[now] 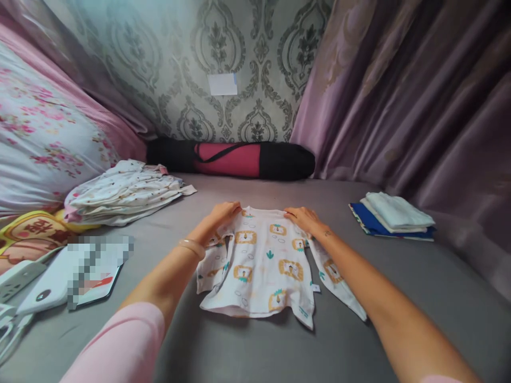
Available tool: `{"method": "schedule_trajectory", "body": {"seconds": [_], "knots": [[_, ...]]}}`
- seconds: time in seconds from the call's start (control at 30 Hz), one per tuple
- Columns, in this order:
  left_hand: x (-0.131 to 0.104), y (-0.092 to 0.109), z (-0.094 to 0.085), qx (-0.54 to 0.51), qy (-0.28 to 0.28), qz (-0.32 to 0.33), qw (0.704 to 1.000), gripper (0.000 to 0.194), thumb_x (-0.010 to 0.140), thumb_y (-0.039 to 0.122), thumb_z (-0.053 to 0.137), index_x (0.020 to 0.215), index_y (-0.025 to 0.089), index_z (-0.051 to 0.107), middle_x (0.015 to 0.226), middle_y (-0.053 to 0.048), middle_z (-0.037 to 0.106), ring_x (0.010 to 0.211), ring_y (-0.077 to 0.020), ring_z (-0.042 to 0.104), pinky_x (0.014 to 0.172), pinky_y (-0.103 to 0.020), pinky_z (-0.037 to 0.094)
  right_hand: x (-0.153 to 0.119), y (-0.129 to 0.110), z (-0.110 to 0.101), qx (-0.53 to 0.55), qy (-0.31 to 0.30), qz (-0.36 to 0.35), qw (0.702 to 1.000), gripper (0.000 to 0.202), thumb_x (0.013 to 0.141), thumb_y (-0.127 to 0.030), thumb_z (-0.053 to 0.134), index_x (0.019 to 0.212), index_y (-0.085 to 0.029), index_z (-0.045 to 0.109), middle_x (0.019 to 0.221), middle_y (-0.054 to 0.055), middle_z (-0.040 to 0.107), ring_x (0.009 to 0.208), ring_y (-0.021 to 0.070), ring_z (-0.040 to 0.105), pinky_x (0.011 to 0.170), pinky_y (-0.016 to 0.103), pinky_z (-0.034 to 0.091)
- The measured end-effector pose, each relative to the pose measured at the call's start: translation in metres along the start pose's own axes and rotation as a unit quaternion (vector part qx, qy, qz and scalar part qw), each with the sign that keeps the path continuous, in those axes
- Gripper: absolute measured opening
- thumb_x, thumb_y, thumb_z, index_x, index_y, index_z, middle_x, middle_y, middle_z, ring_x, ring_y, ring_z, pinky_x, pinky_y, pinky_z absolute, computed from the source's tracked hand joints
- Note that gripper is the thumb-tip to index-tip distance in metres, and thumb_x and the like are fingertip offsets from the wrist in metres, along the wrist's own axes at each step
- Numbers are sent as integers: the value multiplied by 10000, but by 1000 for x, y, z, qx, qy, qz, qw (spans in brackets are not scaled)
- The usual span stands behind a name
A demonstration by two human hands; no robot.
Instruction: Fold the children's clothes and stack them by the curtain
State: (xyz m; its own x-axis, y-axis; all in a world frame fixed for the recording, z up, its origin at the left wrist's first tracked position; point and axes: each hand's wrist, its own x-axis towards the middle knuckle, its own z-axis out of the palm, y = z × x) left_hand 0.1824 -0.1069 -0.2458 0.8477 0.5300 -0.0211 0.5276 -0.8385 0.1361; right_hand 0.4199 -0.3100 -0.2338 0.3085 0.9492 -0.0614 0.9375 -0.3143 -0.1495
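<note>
- Left hand (227, 213) at one shoulder of the printed shirt (263, 260), right hand (304, 218) at the other; fingers bent, but pinching or just pressing, I can't tell.
- And the shirt lies between the hands, spreading toward the body on the grey sheet (419, 303), folded stack (397, 213) off beyond the right hand.
- Looks light, soft, floppy; likelier to wrinkle than slip, hardly fragile.
- Best hold? Both shoulders, beside the collar (264, 213); the loose hem (247, 313) would probably sag.
</note>
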Motion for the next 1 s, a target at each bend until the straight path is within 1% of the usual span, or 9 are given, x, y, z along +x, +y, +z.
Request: {"method": "schedule_trajectory", "body": {"seconds": [0.23,0.43,0.57,0.67,0.73,0.77,0.83,0.93,1.0], "knots": [[22,-4,13,32,17,4,999,360,984,397,287,1091,221,583,1053,-106,679,934,-235,652,724,-282,441,15,9,11,0,-3,13,1000,396,979,-435,356,1264,-298,595,1192,63,678,1070,261,630,840,332,454],[39,-5,13,41,25,-2,999,378,993,402,262,1090,211,573,1047,-114,670,920,-246,647,720,-297,437,29,21,11,8,6,23,1000,422,976,-474,342,1265,-304,598,1190,80,676,1081,280,622,857,353,446],[45,-5,12,55,33,-20,998,368,996,387,255,1094,212,563,1055,-105,657,939,-239,640,717,-293,436,41,25,13,30,22,24,999,441,963,-512,349,1229,-298,628,1152,86,690,1061,268,629,860,338,440],[46,2,12,73,29,-61,995,323,988,352,301,1093,199,565,1076,-111,635,972,-242,623,769,-315,441,49,26,17,71,35,62,995,470,910,-577,428,1161,-257,663,1099,102,702,1036,267,632,840,323,445],[45,12,11,97,51,-85,990,271,965,296,367,1099,174,569,1122,-135,609,1042,-267,589,843,-360,430,53,28,19,115,44,107,987,501,851,-607,512,1124,-217,670,1079,113,700,1011,272,633,821,318,451],[44,18,10,105,65,-80,989,258,951,265,392,1111,162,568,1150,-146,594,1080,-279,566,877,-381,419,55,30,19,147,46,125,980,510,833,-608,539,1101,-195,672,1069,116,699,999,271,632,815,313,453],[41,33,7,93,80,-20,992,270,934,221,413,1150,152,560,1203,-151,575,1132,-283,534,927,-397,403,57,34,19,209,40,143,966,498,856,-588,515,1031,-152,681,1037,117,703,974,259,634,807,297,457],[37,57,3,14,49,125,991,303,930,190,403,1191,165,554,1232,-121,588,1130,-246,552,951,-355,411,54,45,14,267,16,158,951,558,967,-519,296,953,-112,677,959,125,715,891,215,656,750,264,481],[39,73,4,-44,28,186,981,320,926,168,389,1196,178,560,1224,-99,609,1109,-223,578,942,-322,430,46,52,11,325,-12,188,927,614,991,-498,186,971,-97,650,902,141,718,801,190,668,685,249,503]]}}
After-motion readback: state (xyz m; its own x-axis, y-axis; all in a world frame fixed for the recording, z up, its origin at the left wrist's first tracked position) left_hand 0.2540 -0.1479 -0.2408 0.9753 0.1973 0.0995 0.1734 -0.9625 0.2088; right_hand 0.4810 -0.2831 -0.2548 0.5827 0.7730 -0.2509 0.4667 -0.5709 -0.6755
